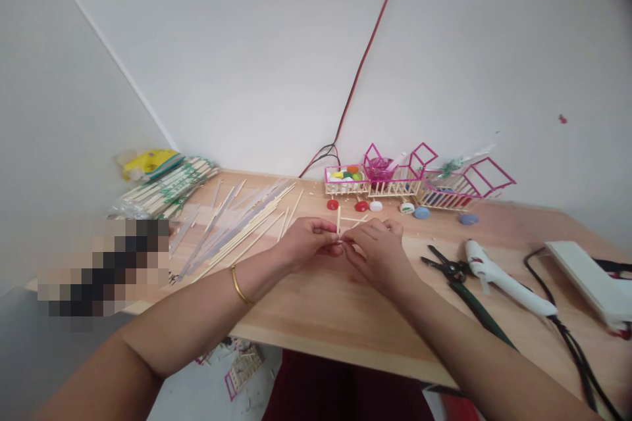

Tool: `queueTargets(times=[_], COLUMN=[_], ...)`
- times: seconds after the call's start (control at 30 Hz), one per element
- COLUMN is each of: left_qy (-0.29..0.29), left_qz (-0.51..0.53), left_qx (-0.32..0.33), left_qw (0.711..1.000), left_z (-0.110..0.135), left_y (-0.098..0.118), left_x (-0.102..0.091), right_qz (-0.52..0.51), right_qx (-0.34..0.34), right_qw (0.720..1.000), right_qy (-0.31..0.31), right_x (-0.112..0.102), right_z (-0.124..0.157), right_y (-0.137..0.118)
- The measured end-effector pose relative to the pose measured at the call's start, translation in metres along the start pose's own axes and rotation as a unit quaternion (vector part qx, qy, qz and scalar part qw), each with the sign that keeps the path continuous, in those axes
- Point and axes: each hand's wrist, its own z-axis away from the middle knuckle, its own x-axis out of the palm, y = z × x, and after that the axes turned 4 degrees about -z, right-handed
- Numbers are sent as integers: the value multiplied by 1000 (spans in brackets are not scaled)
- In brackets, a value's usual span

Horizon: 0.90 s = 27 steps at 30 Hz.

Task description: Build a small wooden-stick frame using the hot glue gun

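Note:
Over the middle of the wooden table my left hand (312, 241) and my right hand (379, 251) meet with their fingertips pinched close together. Between them is a small piece made of thin wooden sticks (338, 218); one stick points up and others run to the right behind my right hand. Both hands are closed on it, and the joint itself is hidden by the fingers. Long wooden sticks (247, 229) and translucent glue sticks (212, 233) lie to the left of my left hand. Green-handled cutters (461, 283) lie to the right of my right hand.
Stick carts with pink rims (395, 181) and bottle-cap wheels stand by the wall. A white glue gun (513, 286), its cable and a white box (587, 276) are at right. Packaged sticks (165, 187) lie back left. Below the table edge sits another stick cart (245, 368).

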Motion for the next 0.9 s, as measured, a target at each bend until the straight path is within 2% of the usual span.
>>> queueTargets(times=[0.2,0.5,0.9], left_qy=[-6,9,53], left_qz=[14,-50,-98], left_qx=[-14,46,49], left_qw=[1000,998,993], left_z=[4,0,1], left_y=[5,-2,-4], left_x=[2,2,10], right_qz=[-21,-26,-28], right_qx=[-1,-2,18], right_qw=[1000,1000,999], right_qy=[3,0,-13], right_x=[-2,1,5], right_z=[1,-2,-6], right_y=[4,2,2])
